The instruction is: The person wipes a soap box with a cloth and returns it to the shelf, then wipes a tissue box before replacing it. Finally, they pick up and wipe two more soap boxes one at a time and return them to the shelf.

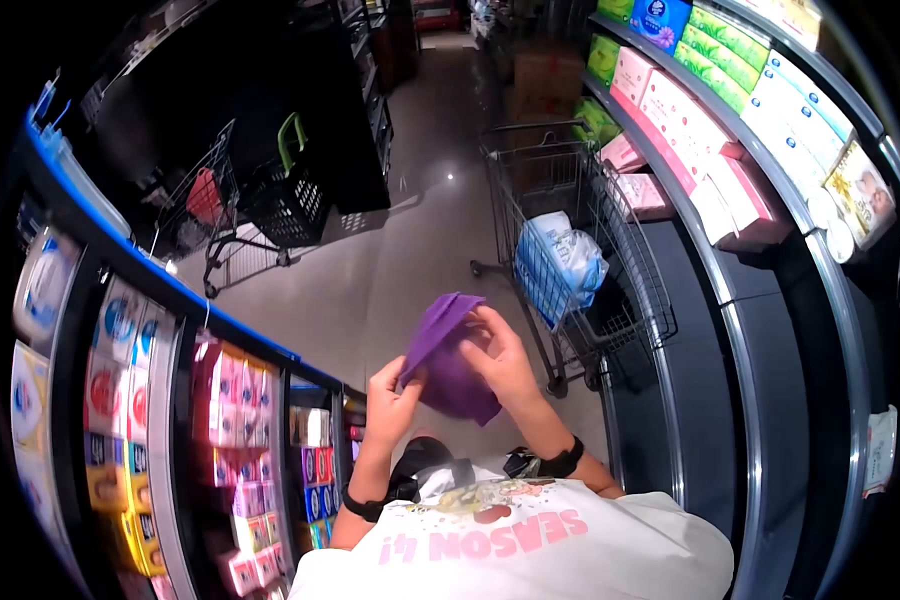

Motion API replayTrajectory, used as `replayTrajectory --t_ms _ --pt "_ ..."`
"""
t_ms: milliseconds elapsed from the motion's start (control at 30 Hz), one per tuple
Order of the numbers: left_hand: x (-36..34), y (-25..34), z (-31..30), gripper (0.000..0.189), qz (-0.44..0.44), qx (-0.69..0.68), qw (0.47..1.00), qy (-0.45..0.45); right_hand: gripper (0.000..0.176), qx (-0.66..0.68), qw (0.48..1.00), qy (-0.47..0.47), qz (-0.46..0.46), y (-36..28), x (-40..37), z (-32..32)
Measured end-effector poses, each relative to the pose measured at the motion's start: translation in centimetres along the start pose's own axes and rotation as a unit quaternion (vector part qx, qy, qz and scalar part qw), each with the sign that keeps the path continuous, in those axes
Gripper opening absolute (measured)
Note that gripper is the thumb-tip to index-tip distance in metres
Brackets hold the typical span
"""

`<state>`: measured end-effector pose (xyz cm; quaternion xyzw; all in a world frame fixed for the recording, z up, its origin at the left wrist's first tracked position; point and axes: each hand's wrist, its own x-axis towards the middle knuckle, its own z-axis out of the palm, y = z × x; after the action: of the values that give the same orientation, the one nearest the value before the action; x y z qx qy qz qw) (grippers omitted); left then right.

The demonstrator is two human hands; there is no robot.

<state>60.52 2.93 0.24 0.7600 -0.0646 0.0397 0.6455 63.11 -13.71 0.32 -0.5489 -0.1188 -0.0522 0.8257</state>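
A folded purple cloth [455,375] hangs between my two hands, in front of my white shirt. My left hand [394,398] pinches its lower left edge between thumb and fingers. On the other side, my right hand [498,362] holds the upper right part, with the thumb against the cloth and fingertips near the top edge. Some of the fingers are hidden behind the fabric. Both wrists wear dark bands.
Right of my hands stands a metal shopping cart [660,290] holding blue-and-white packages [562,262]. Another cart [218,240] and a black basket [288,208] are at the upper left. Stocked shelves [185,300] line the left; shelves [725,285] with boxed goods line the right.
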Motion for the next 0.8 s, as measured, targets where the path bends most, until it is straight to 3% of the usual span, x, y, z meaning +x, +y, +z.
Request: replayTrajectory --t_ms 133,333,400,467,533,600,633,700,733,767,800 --pt "7.0 -2.3 -1.7 0.025 -0.094 -0.315 0.944 0.020 0.044 -0.008 0.999 0.006 0.054 2.5 7.3 -1.2" --pt "18.3 -5.0 -6.5 0.028 -0.131 -0.345 0.927 -0.063 0.029 -0.090 0.995 -0.025 0.045 6.0 19.7 -1.4" --pt "22.8 -4.9 -7.5 0.027 -0.125 -0.326 0.928 -0.134 0.025 -0.108 0.994 -0.010 -0.025 5.0 24.3 -1.0" --pt "27.0 -4.7 -7.1 0.026 -0.111 -0.341 0.917 -0.176 0.023 -0.274 0.953 0.047 -0.116 4.3 28.5 -1.8" --pt "31.3 -5.0 -6.1 0.027 -0.098 -0.366 0.907 -0.184 0.022 -0.463 0.860 0.091 -0.196 4.1 32.2 -2.8" --pt "35.1 -5.3 -5.0 0.027 -0.087 -0.407 0.895 -0.159 0.024 -0.419 0.894 0.095 -0.128 7.4 34.6 -5.7" --pt "37.1 -6.6 -4.6 0.027 -0.082 -0.412 0.893 -0.162 0.026 -0.386 0.920 0.062 0.024 8.7 35.0 -7.0" --pt "41.6 -8.8 -3.7 0.026 -0.077 -0.425 0.886 -0.169 0.032 -0.293 0.925 -0.045 0.239 13.9 36.0 -11.5" --pt "43.8 -8.8 -3.0 0.027 -0.068 -0.400 0.896 -0.179 0.039 -0.283 0.917 -0.067 0.272 13.8 36.5 -11.2" --pt "46.4 -9.6 -2.4 0.028 -0.071 -0.350 0.908 -0.218 0.043 -0.282 0.926 -0.091 0.233 16.1 37.1 -13.0" --pt "48.9 -10.1 -1.8 0.029 -0.073 -0.297 0.917 -0.256 0.047 -0.160 0.939 -0.080 0.295 18.4 38.0 -15.3"
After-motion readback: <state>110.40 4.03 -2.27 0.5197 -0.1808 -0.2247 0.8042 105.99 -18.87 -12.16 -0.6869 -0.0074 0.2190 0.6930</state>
